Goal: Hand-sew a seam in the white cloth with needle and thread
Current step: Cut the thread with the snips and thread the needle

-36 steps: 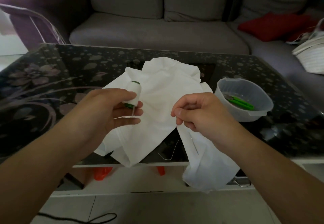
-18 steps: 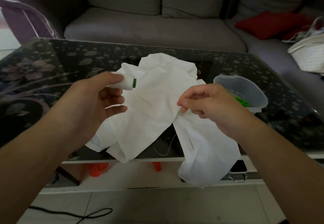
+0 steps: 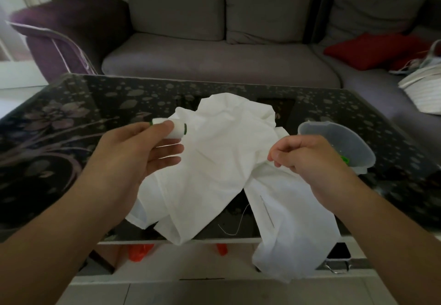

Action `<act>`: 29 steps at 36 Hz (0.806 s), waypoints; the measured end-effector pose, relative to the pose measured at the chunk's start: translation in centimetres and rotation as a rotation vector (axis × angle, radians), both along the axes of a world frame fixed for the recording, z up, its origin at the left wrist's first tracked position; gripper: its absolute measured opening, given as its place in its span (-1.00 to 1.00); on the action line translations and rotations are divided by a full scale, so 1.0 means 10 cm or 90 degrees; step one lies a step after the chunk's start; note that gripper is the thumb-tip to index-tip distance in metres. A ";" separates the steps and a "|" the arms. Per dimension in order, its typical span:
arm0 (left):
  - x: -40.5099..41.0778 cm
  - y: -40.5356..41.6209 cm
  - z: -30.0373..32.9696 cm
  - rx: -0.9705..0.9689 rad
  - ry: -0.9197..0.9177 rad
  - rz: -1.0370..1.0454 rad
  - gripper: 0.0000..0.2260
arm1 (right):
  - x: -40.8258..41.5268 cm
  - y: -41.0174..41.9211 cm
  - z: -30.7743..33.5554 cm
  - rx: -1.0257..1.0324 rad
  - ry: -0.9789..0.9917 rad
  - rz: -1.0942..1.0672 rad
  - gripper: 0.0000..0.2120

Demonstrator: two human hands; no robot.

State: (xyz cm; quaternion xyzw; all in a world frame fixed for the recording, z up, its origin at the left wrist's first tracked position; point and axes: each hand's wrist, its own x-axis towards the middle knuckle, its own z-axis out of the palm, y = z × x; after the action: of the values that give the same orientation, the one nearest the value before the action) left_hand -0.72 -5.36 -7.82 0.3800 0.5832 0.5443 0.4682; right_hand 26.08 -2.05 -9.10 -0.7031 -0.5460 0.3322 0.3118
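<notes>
Head view: dark flower-patterned glass desk (image 3: 71,123) before a grey sofa (image 3: 214,66). Cloth (image 3: 222,161) crumpled at the near edge, partly overhanging. Spool (image 3: 170,130) lying sideways, axis left-right, gripped by left hand (image 3: 133,156). Right hand (image 3: 307,159) fingers curled, pinching; thread not discernible. Needle (image 3: 267,210) on cloth, running away-left to near-right.

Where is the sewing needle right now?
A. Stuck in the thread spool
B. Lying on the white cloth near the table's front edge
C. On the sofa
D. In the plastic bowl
B: the needle lies on the white cloth near the table's front edge, below the right hand, with neither hand touching it.
</notes>
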 end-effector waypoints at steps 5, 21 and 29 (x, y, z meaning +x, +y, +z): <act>-0.06 0.01 0.05 0.029 -0.015 0.033 -0.85 | -0.01 0.07 -0.03 -0.028 -0.029 -0.023 -0.70; -0.01 -0.09 0.11 0.067 0.014 -0.062 -0.74 | -0.10 -0.13 0.02 0.006 -0.390 0.061 -0.75; 0.11 -0.16 0.07 0.027 -0.046 -0.131 -0.67 | -0.48 -0.33 0.17 0.134 -0.032 0.222 -0.43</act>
State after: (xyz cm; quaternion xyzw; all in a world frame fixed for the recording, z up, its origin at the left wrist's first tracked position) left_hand 0.39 -6.99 -7.11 0.4276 0.5121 0.5190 0.5343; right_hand 21.26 -5.40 -7.37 -0.5695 -0.6989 0.3042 0.3077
